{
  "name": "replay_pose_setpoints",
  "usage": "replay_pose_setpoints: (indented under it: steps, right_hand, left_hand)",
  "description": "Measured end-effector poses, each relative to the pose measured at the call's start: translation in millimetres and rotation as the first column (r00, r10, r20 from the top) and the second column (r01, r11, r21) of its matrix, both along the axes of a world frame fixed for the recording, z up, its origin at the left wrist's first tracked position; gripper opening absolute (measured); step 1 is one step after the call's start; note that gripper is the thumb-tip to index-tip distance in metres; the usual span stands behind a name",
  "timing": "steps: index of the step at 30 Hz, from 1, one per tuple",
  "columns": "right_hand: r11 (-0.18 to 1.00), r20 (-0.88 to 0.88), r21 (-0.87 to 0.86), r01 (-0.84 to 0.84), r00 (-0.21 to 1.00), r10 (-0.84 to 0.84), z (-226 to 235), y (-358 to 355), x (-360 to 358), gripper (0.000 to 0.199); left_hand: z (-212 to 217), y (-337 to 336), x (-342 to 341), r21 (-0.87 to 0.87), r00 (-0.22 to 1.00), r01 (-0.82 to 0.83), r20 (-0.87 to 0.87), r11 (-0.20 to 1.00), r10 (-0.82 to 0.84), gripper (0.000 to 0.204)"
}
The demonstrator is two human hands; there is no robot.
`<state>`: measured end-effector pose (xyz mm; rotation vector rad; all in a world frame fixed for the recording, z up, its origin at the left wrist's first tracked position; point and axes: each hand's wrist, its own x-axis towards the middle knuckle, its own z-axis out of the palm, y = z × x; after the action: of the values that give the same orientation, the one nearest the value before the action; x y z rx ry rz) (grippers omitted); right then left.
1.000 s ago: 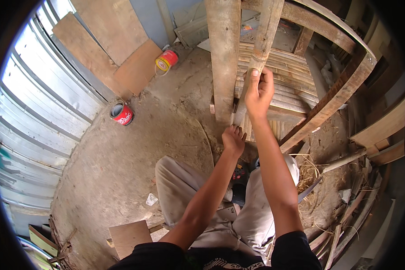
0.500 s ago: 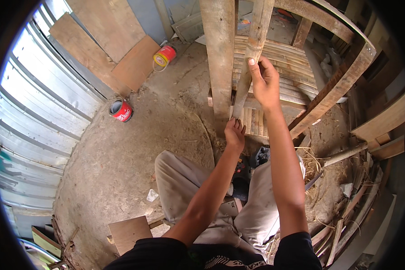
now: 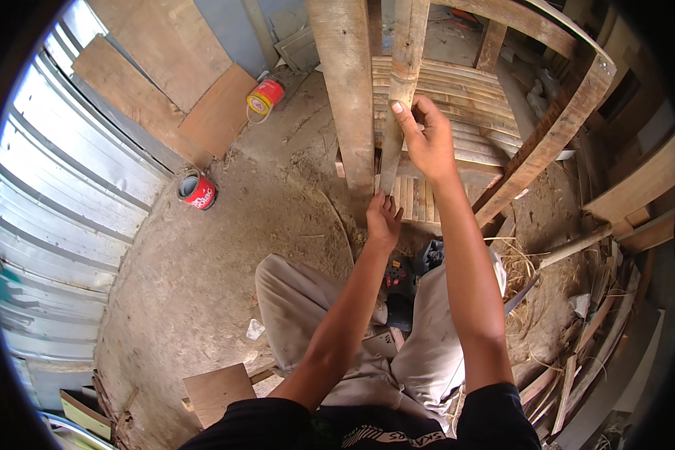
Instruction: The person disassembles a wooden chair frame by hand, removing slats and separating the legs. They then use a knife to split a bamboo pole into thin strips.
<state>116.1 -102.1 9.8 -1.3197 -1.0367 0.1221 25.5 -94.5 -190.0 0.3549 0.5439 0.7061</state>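
Note:
A long bamboo strip (image 3: pixel 407 56) stands at a slight tilt beside a broad wooden post (image 3: pixel 343 82), part of a wooden frame. My right hand (image 3: pixel 432 142) grips the strip partway up, thumb lying along its face and fingers curled round the far edge. Lower down, my left hand (image 3: pixel 383 222) pinches the strip's bottom end with its fingertips, close to the post. Behind the strip, rows of bamboo slats (image 3: pixel 457 101) form a shelf in the frame, and shorter slats (image 3: pixel 420 199) lie below it.
A slanting wooden beam (image 3: pixel 551 142) bounds the frame's right side. Two paint cans, one red (image 3: pixel 197 191) and one red and yellow (image 3: pixel 266 95), sit on the dirt floor at left. Scrap wood strips (image 3: pixel 589 360) pile up at right. Corrugated metal sheeting (image 3: pixel 67 202) walls the left.
The view has shifted slightly, so the frame and both hands appear a little farther left. Both hands keep their hold on the bamboo strip.

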Motion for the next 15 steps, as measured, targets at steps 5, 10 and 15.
replay_pose_setpoints:
  steps: [5,10,15]
  right_hand:
    - [1.000,-0.018,-0.007,0.006,1.000,-0.006,-1,-2,-1,0.027]
    - [0.997,-0.116,0.048,-0.062,0.991,0.067,-2,-1,-11,0.028]
    - [0.987,-0.105,0.155,0.048,0.994,-0.032,-11,14,-25,0.027]
  left_hand:
    - [0,9,-7,0.057,0.995,0.102,0.006,0.993,-0.102,0.094]
    - [2,4,-1,0.056,0.999,0.043,-0.032,0.997,-0.041,0.089]
    - [-3,3,-7,0.113,0.997,0.065,0.036,0.991,-0.070,0.092]
